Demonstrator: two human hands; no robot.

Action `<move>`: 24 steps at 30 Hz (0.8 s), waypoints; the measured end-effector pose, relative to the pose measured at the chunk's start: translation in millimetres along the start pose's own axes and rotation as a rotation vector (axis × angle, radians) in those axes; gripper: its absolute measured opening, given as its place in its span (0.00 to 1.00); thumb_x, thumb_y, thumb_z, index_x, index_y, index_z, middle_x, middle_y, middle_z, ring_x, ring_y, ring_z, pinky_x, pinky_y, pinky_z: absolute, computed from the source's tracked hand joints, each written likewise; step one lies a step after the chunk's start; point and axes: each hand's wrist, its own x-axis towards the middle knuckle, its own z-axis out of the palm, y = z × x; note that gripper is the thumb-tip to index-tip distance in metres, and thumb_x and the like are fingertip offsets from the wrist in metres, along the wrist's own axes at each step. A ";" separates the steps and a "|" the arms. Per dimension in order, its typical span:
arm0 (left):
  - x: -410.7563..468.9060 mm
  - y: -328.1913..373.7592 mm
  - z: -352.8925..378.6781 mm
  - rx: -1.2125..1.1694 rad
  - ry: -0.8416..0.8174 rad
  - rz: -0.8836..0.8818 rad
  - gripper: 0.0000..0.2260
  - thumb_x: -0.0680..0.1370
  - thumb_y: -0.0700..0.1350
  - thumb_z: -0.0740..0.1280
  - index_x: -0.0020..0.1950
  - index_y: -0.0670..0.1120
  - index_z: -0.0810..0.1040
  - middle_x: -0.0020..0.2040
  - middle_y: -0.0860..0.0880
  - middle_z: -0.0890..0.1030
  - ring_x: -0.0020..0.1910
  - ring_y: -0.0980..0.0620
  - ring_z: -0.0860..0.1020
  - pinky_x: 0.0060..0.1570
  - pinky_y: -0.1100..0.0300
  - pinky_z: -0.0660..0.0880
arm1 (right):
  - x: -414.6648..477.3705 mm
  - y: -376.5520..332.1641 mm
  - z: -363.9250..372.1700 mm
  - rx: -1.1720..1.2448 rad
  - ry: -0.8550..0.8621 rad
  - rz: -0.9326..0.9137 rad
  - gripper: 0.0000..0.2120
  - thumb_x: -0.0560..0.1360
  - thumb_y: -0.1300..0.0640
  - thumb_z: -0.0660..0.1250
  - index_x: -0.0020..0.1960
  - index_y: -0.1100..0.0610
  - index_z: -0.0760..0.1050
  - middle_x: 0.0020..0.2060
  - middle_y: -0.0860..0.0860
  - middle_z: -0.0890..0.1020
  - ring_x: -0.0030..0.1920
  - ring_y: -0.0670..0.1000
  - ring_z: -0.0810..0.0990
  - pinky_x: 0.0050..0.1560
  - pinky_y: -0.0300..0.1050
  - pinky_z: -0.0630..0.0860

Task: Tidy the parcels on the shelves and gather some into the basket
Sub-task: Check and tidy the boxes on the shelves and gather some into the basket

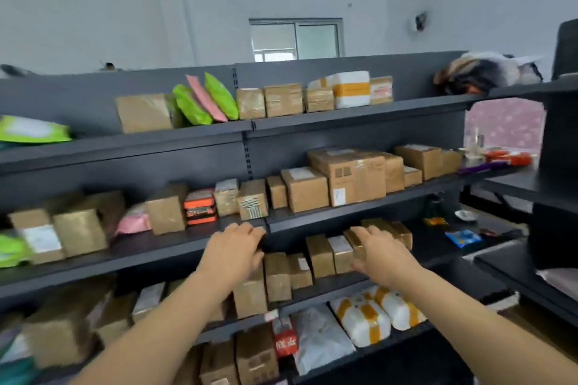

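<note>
Both my hands are stretched out, well apart, to the third shelf [331, 289] down of the dark grey rack. My left hand [233, 248] lies with straight fingers over the top of a tall brown parcel [250, 294] at the shelf's near edge, closed on nothing. My right hand [380, 255], fingers spread, rests on a taped brown parcel [356, 247] further right, in a row of small boxes [320, 255]. White bags with orange tape [362, 319] lie on the shelf below
</note>
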 end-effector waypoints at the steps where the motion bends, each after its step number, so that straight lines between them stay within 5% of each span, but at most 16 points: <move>1: -5.1 -25.2 -5.6 0.021 0.019 -0.028 0.21 0.79 0.54 0.60 0.71 0.53 0.65 0.65 0.51 0.72 0.63 0.49 0.71 0.56 0.53 0.73 | 8.9 -24.3 -5.8 0.002 0.020 -0.020 0.31 0.76 0.45 0.64 0.74 0.51 0.56 0.68 0.53 0.67 0.66 0.55 0.68 0.63 0.51 0.72; 9: -42.5 -167.0 -21.0 0.060 0.131 -0.239 0.19 0.75 0.52 0.66 0.65 0.50 0.74 0.61 0.50 0.77 0.58 0.47 0.76 0.51 0.52 0.76 | 72.1 -176.5 -29.3 0.005 0.187 -0.252 0.29 0.76 0.46 0.65 0.74 0.50 0.59 0.67 0.52 0.70 0.65 0.54 0.70 0.62 0.50 0.73; 24: 20.8 -292.7 -1.6 0.156 0.162 -0.392 0.22 0.80 0.56 0.58 0.74 0.54 0.62 0.68 0.54 0.70 0.65 0.51 0.69 0.57 0.57 0.71 | 217.2 -301.2 -26.3 0.240 0.339 -0.588 0.28 0.78 0.47 0.63 0.74 0.50 0.59 0.67 0.50 0.68 0.67 0.53 0.66 0.63 0.49 0.69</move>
